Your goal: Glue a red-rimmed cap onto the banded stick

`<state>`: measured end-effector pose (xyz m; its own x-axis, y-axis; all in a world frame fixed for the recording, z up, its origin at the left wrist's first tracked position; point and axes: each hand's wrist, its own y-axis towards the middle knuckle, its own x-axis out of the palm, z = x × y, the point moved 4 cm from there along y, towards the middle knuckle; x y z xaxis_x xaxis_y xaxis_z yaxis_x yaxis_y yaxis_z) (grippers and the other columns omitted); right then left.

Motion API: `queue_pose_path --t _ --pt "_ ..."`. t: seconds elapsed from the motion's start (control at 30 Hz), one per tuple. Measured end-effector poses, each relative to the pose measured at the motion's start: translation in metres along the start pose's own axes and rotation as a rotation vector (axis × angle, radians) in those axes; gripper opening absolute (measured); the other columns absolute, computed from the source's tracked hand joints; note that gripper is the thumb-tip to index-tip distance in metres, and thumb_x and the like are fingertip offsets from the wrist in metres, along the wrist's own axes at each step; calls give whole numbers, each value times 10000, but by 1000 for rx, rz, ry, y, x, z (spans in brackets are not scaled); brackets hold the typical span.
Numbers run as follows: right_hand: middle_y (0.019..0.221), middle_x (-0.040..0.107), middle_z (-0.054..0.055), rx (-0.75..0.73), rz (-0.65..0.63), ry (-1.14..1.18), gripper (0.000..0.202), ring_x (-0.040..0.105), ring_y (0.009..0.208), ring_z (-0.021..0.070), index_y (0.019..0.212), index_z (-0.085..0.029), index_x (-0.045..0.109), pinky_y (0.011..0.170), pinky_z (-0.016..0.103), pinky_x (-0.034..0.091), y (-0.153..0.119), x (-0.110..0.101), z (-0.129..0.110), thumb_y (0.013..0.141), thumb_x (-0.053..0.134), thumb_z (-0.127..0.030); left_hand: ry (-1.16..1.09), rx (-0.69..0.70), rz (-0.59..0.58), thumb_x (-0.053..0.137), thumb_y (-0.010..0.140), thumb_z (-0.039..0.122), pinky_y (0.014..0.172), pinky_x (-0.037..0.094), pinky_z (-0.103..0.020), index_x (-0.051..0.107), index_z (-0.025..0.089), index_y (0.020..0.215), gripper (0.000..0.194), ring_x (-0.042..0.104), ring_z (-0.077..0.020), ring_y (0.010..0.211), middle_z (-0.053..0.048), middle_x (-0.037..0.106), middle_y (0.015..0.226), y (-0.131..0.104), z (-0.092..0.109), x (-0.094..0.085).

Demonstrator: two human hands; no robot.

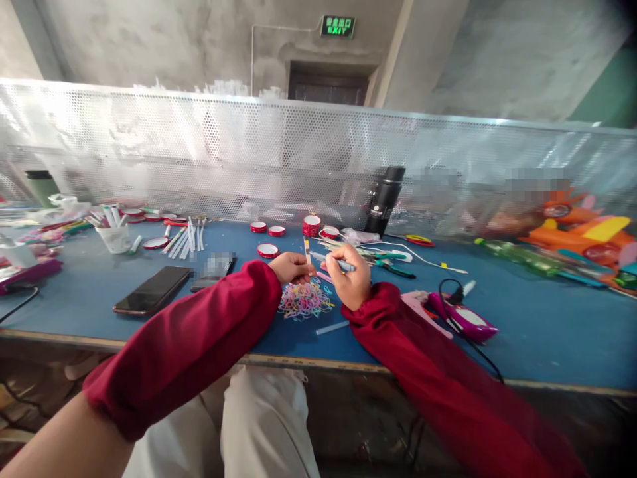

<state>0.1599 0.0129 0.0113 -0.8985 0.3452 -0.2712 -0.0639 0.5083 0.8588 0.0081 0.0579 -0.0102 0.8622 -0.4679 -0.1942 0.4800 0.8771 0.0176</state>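
My right hand [350, 277] grips a thin grey-blue stick [332, 261] that points left, level over the blue table [547, 318]. My left hand [292, 267] pinches its fingertips together at the stick's left tip, apparently on a small elastic band, though I cannot make it out. A heap of small coloured elastic bands [304, 300] lies just below both hands. A loose white stick [332, 327] rests on the table in front of the heap. Both arms wear dark red sleeves.
Two phones [152, 289] [213, 269] lie at left, a white cup of sticks [114, 236] behind them. Red-rimmed lids [267, 250], a black bottle [384, 200], pliers [393, 267], a pink device with a black cable [465, 317] and bright toys [582, 232] surround the hands. A perforated metal screen [298, 159] backs the table.
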Motion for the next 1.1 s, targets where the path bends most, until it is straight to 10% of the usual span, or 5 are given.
queue_pose_path --t 1.1 --pt "705 651 0 -6 -2 -38 50 645 649 168 783 -226 571 630 285 491 0 0 0 831 572 -241 19 10 10 693 758 329 469 361 -179 622 105 718 239 519 -62 481 5 588 551 0 1 -1"
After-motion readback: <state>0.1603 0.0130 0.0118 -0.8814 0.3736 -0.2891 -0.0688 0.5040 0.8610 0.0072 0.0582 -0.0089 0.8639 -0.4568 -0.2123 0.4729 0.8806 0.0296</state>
